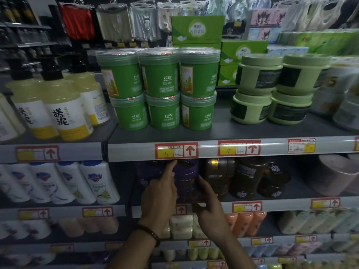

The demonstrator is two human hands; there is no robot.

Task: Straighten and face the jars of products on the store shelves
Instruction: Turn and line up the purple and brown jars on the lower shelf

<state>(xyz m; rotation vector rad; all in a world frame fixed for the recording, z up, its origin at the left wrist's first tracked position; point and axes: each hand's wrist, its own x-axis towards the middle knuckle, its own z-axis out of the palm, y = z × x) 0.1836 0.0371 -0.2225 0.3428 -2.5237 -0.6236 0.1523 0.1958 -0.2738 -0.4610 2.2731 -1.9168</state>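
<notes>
A stack of dark purple jars [185,177] stands on the second shelf [272,204], just under the grey price rail. My left hand [161,191] holds the stack's left side, forefinger stretched up along the upper jar. My right hand [207,202] cups the lower jar's right side and front bottom edge. Another purple jar [145,173] sits just left, partly hidden by my left hand. To the right stand dark brown jars [242,177]. On the shelf above are green jars [161,88] stacked two high and pale green tubs [272,88].
Yellow pump bottles [58,105] stand on the upper shelf at the left, white bottles [77,181] below them. Price tags [175,150] line the shelf rails. Soap packs [180,226] and orange bottles [244,222] fill the shelf under my hands. Green tissue boxes [198,30] and hanging clothes sit behind.
</notes>
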